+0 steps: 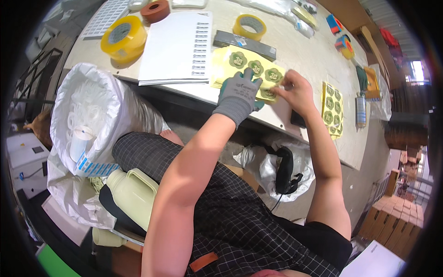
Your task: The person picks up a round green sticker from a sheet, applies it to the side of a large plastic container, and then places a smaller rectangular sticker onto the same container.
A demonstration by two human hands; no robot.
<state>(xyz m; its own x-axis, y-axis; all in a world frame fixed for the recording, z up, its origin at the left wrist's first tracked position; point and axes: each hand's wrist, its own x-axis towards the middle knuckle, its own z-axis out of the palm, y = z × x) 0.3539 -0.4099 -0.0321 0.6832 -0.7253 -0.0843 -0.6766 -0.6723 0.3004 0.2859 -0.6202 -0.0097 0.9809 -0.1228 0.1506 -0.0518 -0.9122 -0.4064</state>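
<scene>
A stack of yellow sticker sheets (224, 69) with round green flower-shaped stickers lies at the table's front edge. My left hand (241, 93), in a grey knit glove with green showing at its edges, rests on the sheets with its fingers stretched out. My bare right hand (296, 92) is closed in a pinch at the right end of the top sheet, its fingertips on a green sticker (268, 93) there. Whether that sticker has lifted off the sheet is too small to tell. Just behind the stack lies a long dark grey bar (249, 45).
White printed paper (175, 51), yellow tape rolls (251, 27) and a brown roll (155, 11) lie on the table (295, 46). More sticker sheets (332, 111) and a spray can (361, 111) are rightward. A white sack (115, 99) of clear plastic rings and a pale jug (131, 194) stand left.
</scene>
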